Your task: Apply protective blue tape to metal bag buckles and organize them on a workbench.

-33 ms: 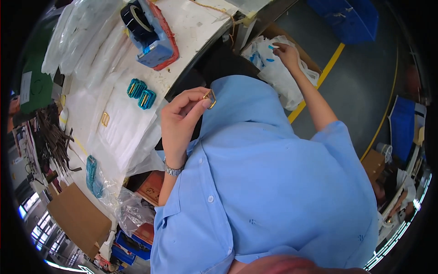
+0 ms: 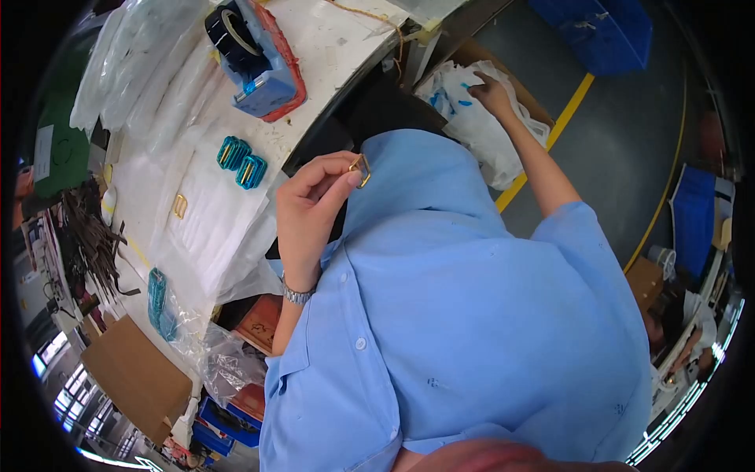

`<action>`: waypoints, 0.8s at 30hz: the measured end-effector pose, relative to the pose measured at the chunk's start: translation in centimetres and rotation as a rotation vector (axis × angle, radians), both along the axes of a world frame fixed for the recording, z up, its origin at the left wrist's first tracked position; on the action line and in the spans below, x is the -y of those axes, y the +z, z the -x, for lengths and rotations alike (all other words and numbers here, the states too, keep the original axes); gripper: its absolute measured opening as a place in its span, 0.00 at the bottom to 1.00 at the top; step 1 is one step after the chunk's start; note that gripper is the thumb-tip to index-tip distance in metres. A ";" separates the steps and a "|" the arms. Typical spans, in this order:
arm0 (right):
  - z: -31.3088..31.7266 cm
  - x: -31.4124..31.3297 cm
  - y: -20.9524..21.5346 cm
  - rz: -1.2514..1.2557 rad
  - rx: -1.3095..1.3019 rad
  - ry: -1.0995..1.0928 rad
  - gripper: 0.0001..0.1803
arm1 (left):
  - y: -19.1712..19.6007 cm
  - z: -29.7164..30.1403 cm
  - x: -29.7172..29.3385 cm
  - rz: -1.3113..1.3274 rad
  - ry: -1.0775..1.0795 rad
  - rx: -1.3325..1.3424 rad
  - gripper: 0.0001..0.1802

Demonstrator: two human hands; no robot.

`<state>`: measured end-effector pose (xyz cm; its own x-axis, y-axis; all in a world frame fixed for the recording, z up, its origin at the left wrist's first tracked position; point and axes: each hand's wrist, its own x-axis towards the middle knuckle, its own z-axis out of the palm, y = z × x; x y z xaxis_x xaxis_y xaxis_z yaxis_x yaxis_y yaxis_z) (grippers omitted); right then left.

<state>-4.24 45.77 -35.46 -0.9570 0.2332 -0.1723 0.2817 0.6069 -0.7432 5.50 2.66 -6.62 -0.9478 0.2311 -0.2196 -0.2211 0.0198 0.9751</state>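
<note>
My left hand (image 2: pixel 311 204), with a watch at the wrist, pinches a gold rectangular buckle (image 2: pixel 362 171) between thumb and fingers. It is held in front of my lap, near the table edge. Out to the right, my right hand (image 2: pixel 491 94) hangs over a white plastic bag (image 2: pixel 491 153) lining a cardboard box. Its fingers are apart, and a small blue scrap (image 2: pixel 465 86) shows just below the fingertips. More blue scraps (image 2: pixel 440 101) lie in the bag. On the table are two teal-wrapped bundles of buckles (image 2: pixel 251 171) and a loose gold buckle (image 2: pixel 180 206).
A blue tape dispenser (image 2: pixel 271 94) with a dark roll stands at the back of the table (image 2: pixel 338 39). Clear plastic sleeves (image 2: pixel 141 71) are piled to its left. Nearer lies a teal bundle (image 2: pixel 157 295) in clear film. A blue bin (image 2: pixel 598 39) stands on the floor.
The fingers of my right hand have parted from the small blue scrap they held, which is now slightly below them. My left hand keeps its pinch on the buckle.
</note>
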 end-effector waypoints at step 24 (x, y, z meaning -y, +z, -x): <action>5.7 23.4 33.1 0.552 -0.212 0.572 0.17 | 2.0 0.0 1.2 -0.227 0.015 0.013 0.06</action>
<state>-9.98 22.36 -2.36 -0.9273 -0.3660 0.0781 -0.1401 0.1461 -0.9793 5.45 1.48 -4.65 -0.9490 0.2618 -0.1756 -0.2321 -0.2029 0.9513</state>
